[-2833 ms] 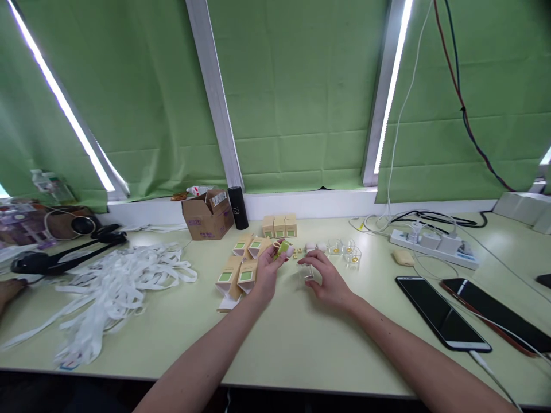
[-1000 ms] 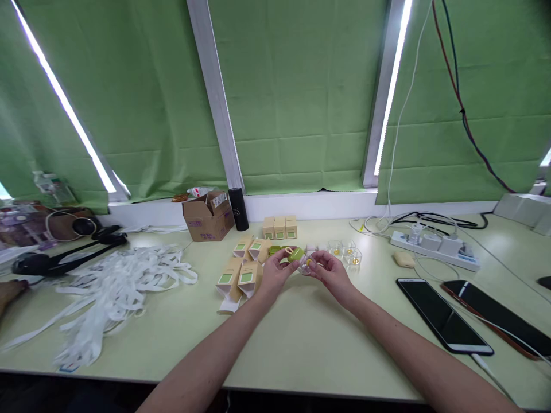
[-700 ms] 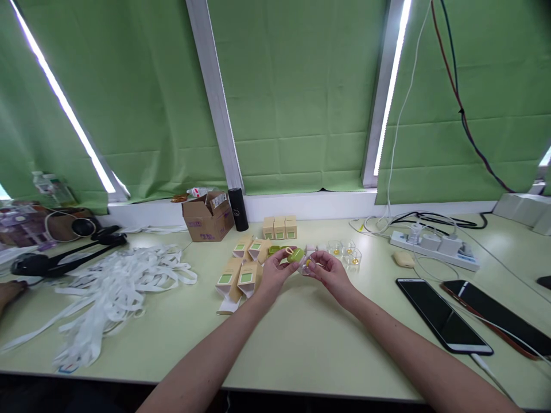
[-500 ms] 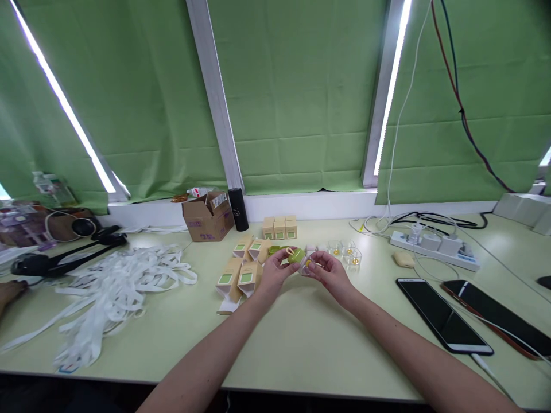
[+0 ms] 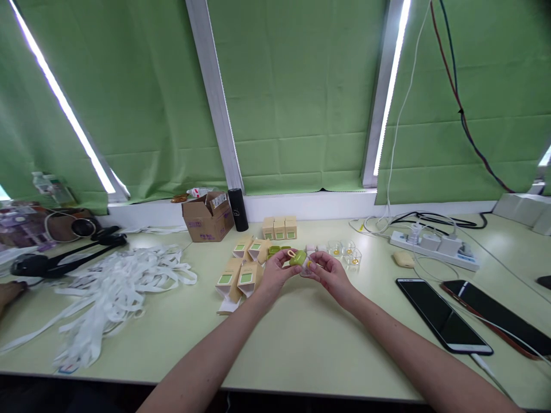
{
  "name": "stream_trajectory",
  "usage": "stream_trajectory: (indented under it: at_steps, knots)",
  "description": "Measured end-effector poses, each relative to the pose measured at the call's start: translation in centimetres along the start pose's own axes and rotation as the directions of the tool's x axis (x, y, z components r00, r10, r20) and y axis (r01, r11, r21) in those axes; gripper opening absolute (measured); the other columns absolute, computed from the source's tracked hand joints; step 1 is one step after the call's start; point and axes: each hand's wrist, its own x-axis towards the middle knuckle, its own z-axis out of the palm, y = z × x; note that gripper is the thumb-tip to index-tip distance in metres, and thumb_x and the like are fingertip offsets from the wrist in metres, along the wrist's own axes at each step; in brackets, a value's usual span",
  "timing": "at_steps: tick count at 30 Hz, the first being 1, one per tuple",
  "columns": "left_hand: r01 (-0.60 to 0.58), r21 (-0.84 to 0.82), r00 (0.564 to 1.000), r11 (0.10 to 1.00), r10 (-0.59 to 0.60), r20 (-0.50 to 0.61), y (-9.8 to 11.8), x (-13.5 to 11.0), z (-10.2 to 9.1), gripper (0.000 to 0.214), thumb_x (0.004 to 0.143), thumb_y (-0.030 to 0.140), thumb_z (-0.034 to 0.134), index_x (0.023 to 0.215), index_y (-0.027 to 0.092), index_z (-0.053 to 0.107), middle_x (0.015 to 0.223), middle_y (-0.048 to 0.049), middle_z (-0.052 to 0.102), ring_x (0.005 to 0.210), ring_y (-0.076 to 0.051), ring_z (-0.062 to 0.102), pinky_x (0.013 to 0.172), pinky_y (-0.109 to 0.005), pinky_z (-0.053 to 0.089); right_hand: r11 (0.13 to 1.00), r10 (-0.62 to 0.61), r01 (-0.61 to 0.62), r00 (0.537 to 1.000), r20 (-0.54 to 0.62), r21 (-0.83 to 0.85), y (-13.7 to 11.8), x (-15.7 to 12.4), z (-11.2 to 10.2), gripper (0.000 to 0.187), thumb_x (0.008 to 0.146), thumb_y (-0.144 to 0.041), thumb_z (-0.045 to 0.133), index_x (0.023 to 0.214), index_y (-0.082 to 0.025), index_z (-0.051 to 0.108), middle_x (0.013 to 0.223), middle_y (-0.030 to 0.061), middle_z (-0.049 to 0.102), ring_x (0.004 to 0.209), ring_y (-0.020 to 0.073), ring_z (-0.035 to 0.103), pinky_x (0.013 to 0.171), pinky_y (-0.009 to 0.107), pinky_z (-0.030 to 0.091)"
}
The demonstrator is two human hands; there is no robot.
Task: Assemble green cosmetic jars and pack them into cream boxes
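Between the fingertips of my left hand [image 5: 274, 272] is a small green lid [image 5: 298, 258] with a pale loop. My right hand [image 5: 332, 274] pinches a small clear container [image 5: 306, 268] with a yellow spot inside, held against the lid; whether the two are fastened I cannot tell. Just behind my left hand lie more green lids [image 5: 275, 250], partly hidden. Beyond my right hand stand several clear containers [image 5: 353, 259] with yellow centres, and a pale pinkish piece [image 5: 310, 248].
Open kraft boxes [image 5: 248, 275] lie left of my hands; three closed boxes [image 5: 279, 228] stand behind. A cardboard carton [image 5: 208, 217], a black cylinder [image 5: 238, 210] and white straps [image 5: 124, 287] are leftward. Phones [image 5: 443, 314] and a power strip [image 5: 434, 250] lie right. Another person's hand [image 5: 12, 291] shows far left.
The green lid and the clear container have come closer together and now touch, the lid tilting slightly toward the container. Both hands stay nearly in the same place.
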Motion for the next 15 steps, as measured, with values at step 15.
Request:
stream_trajectory:
  at_steps: [15]
  knots:
    - [-0.044,0.102,0.999,0.994,0.044,0.001,0.45,-0.61,0.33,0.065,0.069,0.034,0.091,0.123,0.020,0.058,0.112,-0.0091,0.067,0.104,-0.022,0.068,0.090,-0.035,0.055,0.998,-0.030,0.033,0.997,-0.078,0.048,0.22,0.34,-0.33,0.048,0.068,-0.048,0.094,0.103,-0.025,0.071,0.105,0.0041,0.072,0.099,0.0235,0.070,0.096,0.051,0.060]
